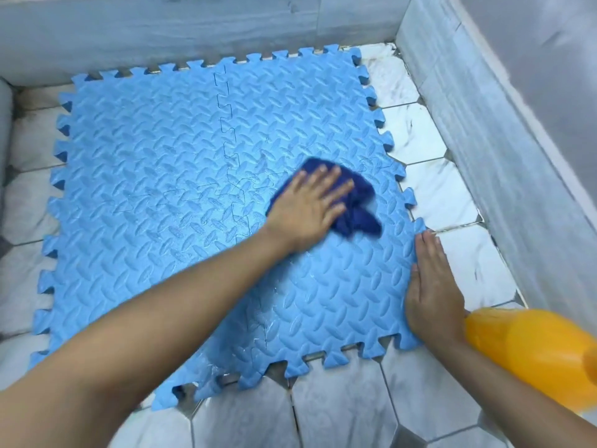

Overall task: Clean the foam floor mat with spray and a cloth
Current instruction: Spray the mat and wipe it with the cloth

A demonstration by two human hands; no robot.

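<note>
A light blue foam floor mat (pixel 181 195) of interlocking tiles lies flat on the tiled floor. My left hand (pixel 308 206) presses flat on a dark blue cloth (pixel 358 202) on the mat's right half, fingers spread over it. My right hand (pixel 431 289) rests palm down on the mat's right edge, fingers together and holding nothing. A yellow spray bottle (pixel 536 350) stands blurred at the lower right, just beside my right wrist. Wet streaks shine on the mat near its front edge.
White hexagonal floor tiles (pixel 429 192) surround the mat. A grey wall (pixel 193 30) runs along the back and another grey wall (pixel 504 150) along the right, both close to the mat's edges.
</note>
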